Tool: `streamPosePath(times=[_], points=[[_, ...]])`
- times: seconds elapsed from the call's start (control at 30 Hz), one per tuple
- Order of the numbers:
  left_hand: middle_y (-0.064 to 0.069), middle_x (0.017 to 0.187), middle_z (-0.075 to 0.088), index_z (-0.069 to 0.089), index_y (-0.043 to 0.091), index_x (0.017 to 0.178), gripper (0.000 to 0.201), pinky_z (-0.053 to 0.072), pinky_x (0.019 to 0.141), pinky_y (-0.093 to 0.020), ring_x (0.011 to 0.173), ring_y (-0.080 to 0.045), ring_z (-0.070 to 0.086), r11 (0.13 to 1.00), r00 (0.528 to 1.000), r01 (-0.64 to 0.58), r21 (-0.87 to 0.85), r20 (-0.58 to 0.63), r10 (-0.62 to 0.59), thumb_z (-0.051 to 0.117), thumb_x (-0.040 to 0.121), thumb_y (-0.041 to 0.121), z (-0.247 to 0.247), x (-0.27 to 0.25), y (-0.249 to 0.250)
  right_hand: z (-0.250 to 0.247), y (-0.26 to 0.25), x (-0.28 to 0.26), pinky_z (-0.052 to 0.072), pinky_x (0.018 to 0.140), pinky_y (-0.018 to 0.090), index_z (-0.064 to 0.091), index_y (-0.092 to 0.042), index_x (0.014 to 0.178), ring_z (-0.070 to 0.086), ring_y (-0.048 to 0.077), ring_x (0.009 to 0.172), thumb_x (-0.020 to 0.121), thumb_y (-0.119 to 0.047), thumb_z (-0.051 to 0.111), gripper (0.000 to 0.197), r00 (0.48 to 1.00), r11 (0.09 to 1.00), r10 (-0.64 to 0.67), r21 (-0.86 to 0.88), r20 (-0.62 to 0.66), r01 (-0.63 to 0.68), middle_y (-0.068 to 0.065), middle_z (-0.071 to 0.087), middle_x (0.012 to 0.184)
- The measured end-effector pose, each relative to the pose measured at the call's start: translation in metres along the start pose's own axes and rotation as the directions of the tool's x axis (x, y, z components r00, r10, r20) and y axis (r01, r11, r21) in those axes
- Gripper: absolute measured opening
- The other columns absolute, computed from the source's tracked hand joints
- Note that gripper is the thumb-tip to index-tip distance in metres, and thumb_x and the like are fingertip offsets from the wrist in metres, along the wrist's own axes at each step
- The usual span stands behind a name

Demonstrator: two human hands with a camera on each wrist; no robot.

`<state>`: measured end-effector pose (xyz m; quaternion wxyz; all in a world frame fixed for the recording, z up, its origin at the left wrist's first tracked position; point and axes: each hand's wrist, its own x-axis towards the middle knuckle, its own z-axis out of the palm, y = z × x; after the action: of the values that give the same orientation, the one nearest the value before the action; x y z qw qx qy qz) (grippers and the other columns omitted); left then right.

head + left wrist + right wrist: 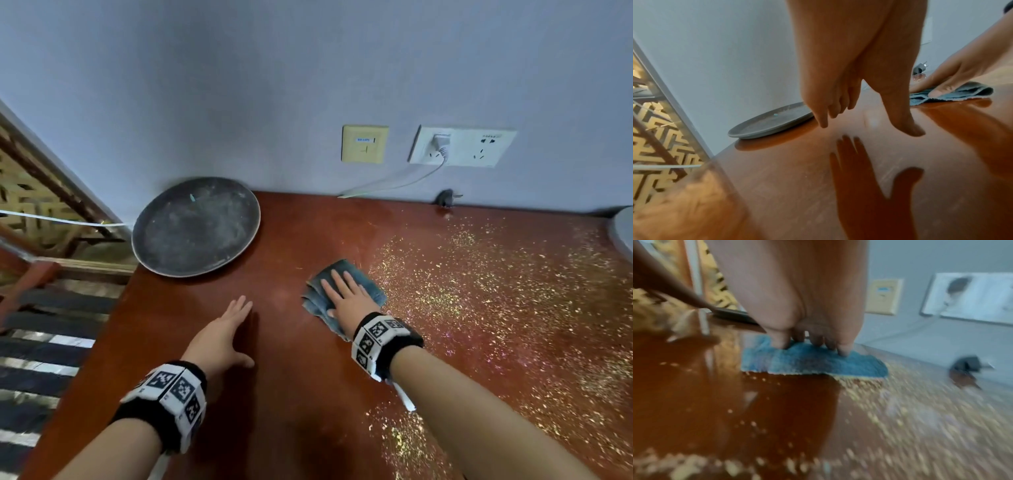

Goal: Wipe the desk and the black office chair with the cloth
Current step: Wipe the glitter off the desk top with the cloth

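A folded blue cloth [363, 286] [962, 92] [813, 363] lies on the glossy red-brown desk [291, 394] [797, 186] [694, 394]. My right hand [342, 294] [809, 344] presses flat on it with straight fingers, at the left edge of a wide spread of gold glitter [496, 291] [910, 410]. My left hand [229, 329] [869, 120] rests open on the bare desk left of the cloth, fingers straight, holding nothing. The black office chair is not in view.
A round dark tray [197, 226] [772, 121] sits at the desk's back left corner. A black plug [447, 198] [966, 365] lies by the wall. A white socket [462, 146] with a cable and a beige wall plate [364, 144] are above.
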<state>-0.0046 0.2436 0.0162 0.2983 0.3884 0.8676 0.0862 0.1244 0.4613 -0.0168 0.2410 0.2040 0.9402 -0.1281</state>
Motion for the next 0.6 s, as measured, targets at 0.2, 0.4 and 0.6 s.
streamPosePath(times=[0.2, 0.4, 0.6], points=[[-0.003, 0.159, -0.012, -0.005, 0.013, 0.151, 0.118, 0.006, 0.119, -0.029, 0.147, -0.014, -0.007, 0.998, 0.998, -0.017, 0.067, 0.059, 0.013, 0.080, 0.071, 0.028, 0.006, 0.015, 0.007, 0.026, -0.081, -0.001, -0.002, 0.116, 0.038, -0.002, -0.023, 0.150, -0.017, 0.020, 0.143, 0.101, -0.032, 0.033, 0.061, 0.950, 0.950, -0.301, -0.066, 0.076, 0.306, -0.001, -0.017, 0.157], [0.004, 0.158, -0.018, -0.006, 0.019, 0.152, 0.118, 0.004, 0.119, -0.029, 0.146, -0.009, -0.009, 0.994, 0.996, -0.005, 0.105, 0.089, -0.004, 0.080, 0.072, 0.031, 0.008, 0.015, 0.001, -0.010, 0.022, 0.026, 0.004, 0.117, 0.038, -0.010, -0.022, 0.149, -0.014, 0.024, 0.144, 0.101, -0.036, 0.030, 0.065, 0.998, 0.998, 0.061, 0.002, -0.004, -0.061, -0.001, -0.024, 0.152], [0.002, 0.158, -0.017, -0.004, 0.018, 0.152, 0.117, 0.003, 0.118, -0.028, 0.146, -0.011, -0.010, 0.984, 0.995, -0.021, 0.179, 0.102, 0.003, 0.080, 0.072, 0.033, 0.005, 0.023, 0.006, 0.002, -0.024, 0.031, 0.006, 0.118, 0.041, -0.008, -0.020, 0.150, -0.016, 0.026, 0.143, 0.100, -0.039, 0.031, 0.066, 0.998, 0.995, -0.057, -0.082, 0.031, 0.060, 0.004, -0.018, 0.156]])
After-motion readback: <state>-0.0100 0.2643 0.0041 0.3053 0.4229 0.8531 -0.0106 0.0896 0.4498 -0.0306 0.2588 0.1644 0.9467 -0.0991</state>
